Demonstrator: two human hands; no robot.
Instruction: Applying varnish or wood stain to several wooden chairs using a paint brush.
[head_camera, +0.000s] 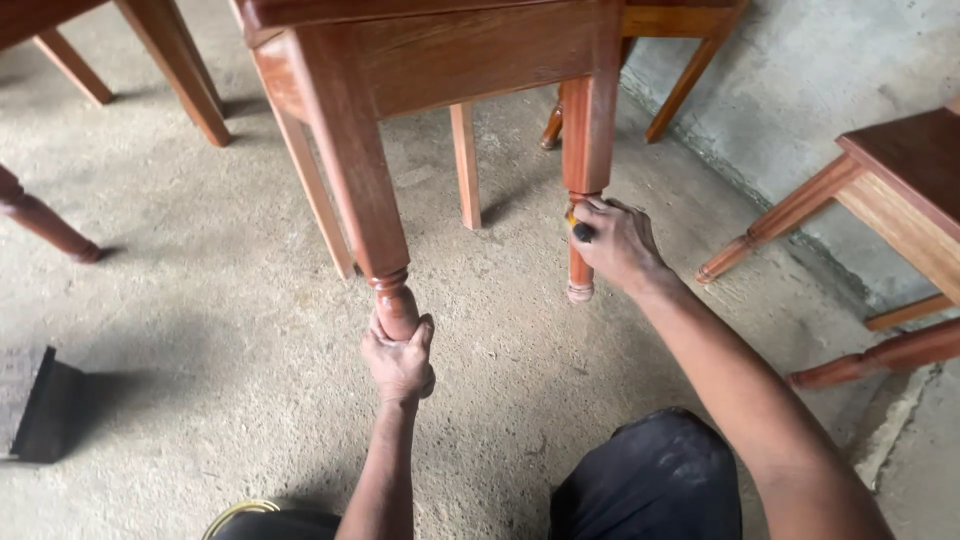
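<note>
Reddish wooden table (470, 60) stood on the concrete floor (200, 300); my left hand (400, 362) gripped its near turned leg (385, 270), while my right hand (618, 243) pressed a small dark-tipped tool (580, 231) to the far leg (583, 180), whose finish looked glossy above, so I judged only the foot remained

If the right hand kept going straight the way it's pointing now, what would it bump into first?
The right hand points up and left and is already against the turned table leg, holding a small dark tool to it. So that leg comes first; beyond it probably the plain back leg, though depth is unclear.
</note>
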